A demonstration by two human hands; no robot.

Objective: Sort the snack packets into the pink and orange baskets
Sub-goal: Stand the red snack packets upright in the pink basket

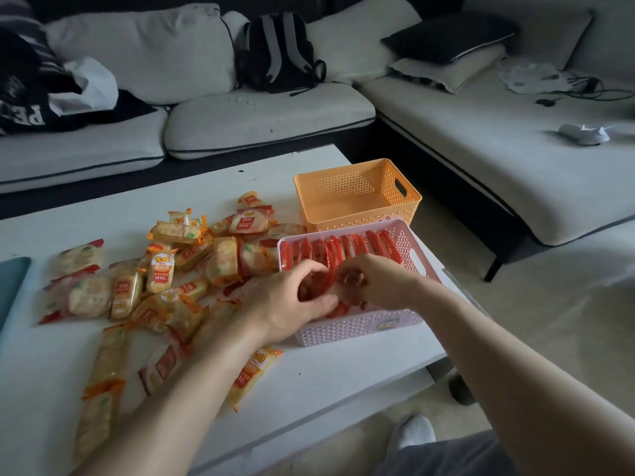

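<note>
The pink basket [357, 329] stands at the white table's right edge, with a row of red snack packets [347, 247] standing upright inside it. Both my hands are over its near end. My left hand [292, 304] and my right hand [374, 283] each curl their fingers round a red packet [318, 281] at the front of the row. Behind the pink basket, the orange basket [357, 207] holds nothing. A loose heap of orange and red snack packets [165, 280] is spread over the table to the left.
The white table [330, 379] ends just right of the baskets. A teal object [12, 283] lies at the table's left edge. A grey sofa [261, 115] with a black backpack [275, 53] runs behind and to the right. My foot [412, 432] is on the floor below.
</note>
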